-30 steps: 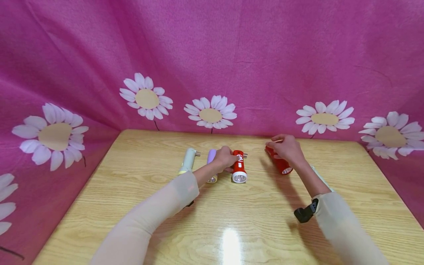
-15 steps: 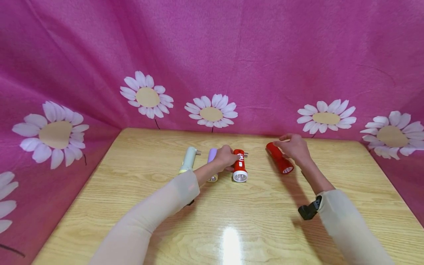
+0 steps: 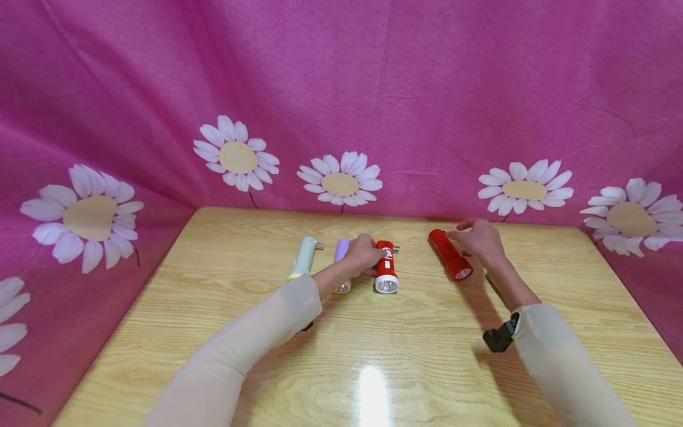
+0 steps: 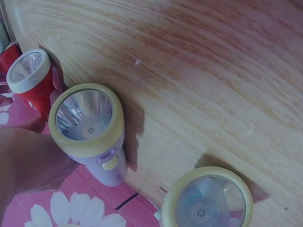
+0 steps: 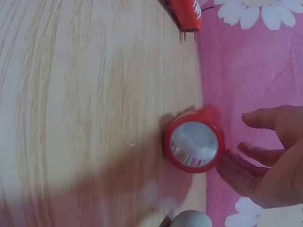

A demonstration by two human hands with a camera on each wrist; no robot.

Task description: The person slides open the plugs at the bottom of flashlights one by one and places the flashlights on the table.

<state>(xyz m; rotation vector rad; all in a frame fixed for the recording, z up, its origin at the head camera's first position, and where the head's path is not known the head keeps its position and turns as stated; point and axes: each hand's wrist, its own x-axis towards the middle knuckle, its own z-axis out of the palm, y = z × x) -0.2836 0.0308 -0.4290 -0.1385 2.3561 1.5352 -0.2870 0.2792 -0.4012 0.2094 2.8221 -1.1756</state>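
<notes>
My left hand grips a red flashlight with a white head, its lens facing me and two plug prongs sticking out at its far right side. In the left wrist view, my fingers lie along both sides of that white-headed flashlight. To the right, an all-red flashlight lies slanted on the table. Beside it, my right hand holds nothing, fingers spread loosely. The right wrist view shows the fingertips close to the red flashlight; contact is hard to judge.
A purple flashlight lies under my left wrist, with a mint-green flashlight left of it. Another pale object is mostly hidden beneath my right forearm. A pink flowered cloth hangs behind the wooden table.
My right hand has let go of the all-red flashlight and drawn off a little to the right. The left hand keeps its grip in the same spot.
</notes>
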